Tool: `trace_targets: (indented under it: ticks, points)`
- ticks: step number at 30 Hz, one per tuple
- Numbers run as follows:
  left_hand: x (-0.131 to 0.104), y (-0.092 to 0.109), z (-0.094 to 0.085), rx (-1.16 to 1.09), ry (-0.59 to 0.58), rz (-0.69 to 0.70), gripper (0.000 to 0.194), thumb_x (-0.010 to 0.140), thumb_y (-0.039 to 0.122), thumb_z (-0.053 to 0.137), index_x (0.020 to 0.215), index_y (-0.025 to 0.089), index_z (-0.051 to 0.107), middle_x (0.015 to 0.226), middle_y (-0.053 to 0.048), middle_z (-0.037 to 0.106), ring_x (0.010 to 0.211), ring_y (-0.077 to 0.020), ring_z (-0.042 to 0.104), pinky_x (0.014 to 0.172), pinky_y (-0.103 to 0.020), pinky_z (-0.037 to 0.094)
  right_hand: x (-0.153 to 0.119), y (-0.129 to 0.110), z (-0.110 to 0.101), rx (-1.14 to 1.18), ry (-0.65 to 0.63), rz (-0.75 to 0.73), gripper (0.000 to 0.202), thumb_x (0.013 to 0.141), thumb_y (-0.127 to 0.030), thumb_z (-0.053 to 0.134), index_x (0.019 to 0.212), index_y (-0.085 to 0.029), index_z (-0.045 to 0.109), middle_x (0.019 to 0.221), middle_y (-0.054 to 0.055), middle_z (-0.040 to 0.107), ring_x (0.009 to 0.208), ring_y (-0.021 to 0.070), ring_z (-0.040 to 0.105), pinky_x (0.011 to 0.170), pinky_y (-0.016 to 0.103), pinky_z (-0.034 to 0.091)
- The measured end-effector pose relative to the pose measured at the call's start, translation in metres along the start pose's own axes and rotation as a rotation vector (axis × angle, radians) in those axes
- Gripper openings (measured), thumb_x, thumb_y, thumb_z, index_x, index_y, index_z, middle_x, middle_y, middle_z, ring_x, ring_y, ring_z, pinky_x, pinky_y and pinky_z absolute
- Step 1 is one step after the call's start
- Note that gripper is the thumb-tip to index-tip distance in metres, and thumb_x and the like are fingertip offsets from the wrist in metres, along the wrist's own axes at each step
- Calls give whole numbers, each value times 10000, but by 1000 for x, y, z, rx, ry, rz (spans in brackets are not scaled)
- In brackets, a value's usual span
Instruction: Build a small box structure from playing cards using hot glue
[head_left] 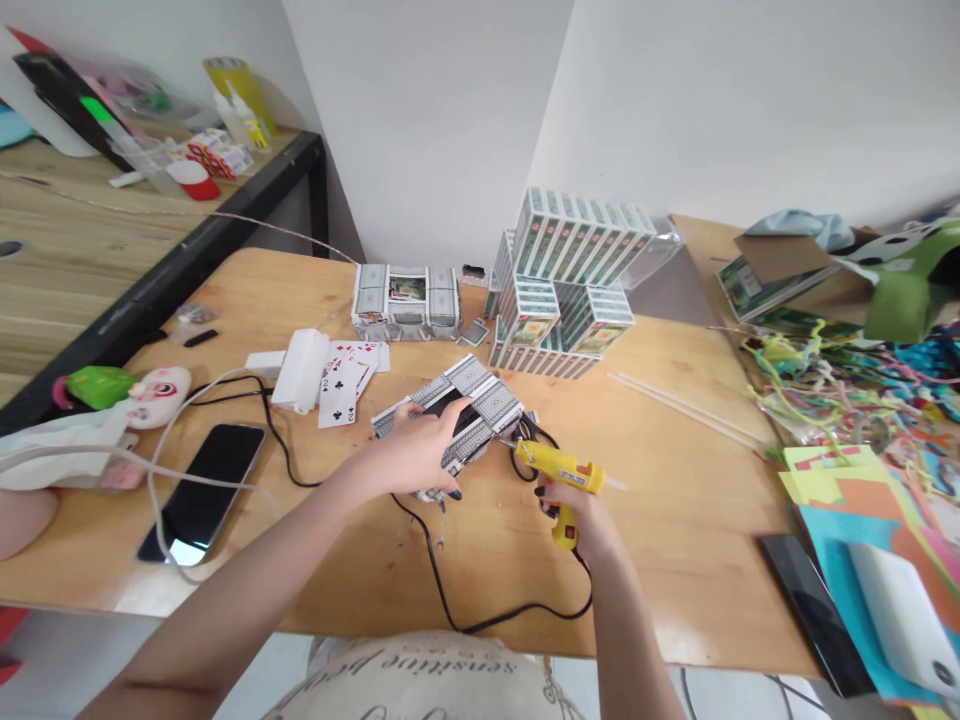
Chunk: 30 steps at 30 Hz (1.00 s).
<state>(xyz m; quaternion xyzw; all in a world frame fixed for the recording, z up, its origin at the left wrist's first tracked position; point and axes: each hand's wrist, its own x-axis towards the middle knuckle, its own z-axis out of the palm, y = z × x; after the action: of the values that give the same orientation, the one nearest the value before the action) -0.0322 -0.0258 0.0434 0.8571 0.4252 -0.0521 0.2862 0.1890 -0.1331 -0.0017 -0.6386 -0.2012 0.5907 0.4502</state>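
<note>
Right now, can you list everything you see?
Card-covered block: one, grey, centre
Glue gun: one, yellow, right of block
Card-covered box: one, grey, back
Card packs: many, green-white, back
Loose cards: several, white, left of block
Phone-like slabs: two, black, left and right
Plastic gadgets: two, white, left and right
Cables: several, black, white, left and centre
Thin sticks: two, white, right of block
Yarn tangle: one, multicoloured, far right
Papers: several, multicoloured, lower right
Cardboard box: one, brown, upper right
Toy: one, green, pink, far left
Clutter: several, mixed colours, upper left
Main table: one, light wood, underneath
Left grip: one, bare, on block
Right grip: one, bare, around glue gun
</note>
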Motion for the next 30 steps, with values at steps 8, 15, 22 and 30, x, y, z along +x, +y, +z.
trace_targets:
  ticks: [8, 15, 22, 30]
  points:
    - [7, 6, -18, 48, -187, -25, 1053, 597, 327, 735, 1436, 244, 103, 847, -17, 675, 902, -272, 580, 930, -398, 279, 1, 4, -2, 19, -6, -34, 98, 498, -212, 633, 596, -205, 627, 529, -22, 559, 477, 111, 488, 463, 231, 376]
    - [4, 1, -11, -69, -137, -90, 1000, 597, 300, 711, 1430, 318, 157, 867, 5, 633, 937, -256, 531, 927, -366, 290, 2, 4, 0, 38, 2, -9, 124, 495, -199, 640, 618, -202, 652, 550, -16, 579, 487, 109, 488, 462, 228, 380]
    - [6, -2, -5, -136, -126, -103, 980, 599, 304, 702, 1427, 337, 179, 866, 8, 592, 942, -240, 516, 899, -330, 322, 0, 4, 3, 34, 25, 7, 126, 489, -207, 636, 614, -199, 650, 548, -13, 590, 483, 112, 493, 451, 230, 373]
    - [7, 0, -26, -144, -203, -68, 984, 589, 269, 729, 1411, 372, 197, 964, 19, 636, 947, -235, 529, 790, -276, 349, -2, 3, 3, 14, 45, 9, 116, 482, -217, 646, 597, -200, 647, 571, -4, 611, 530, 125, 521, 489, 236, 395]
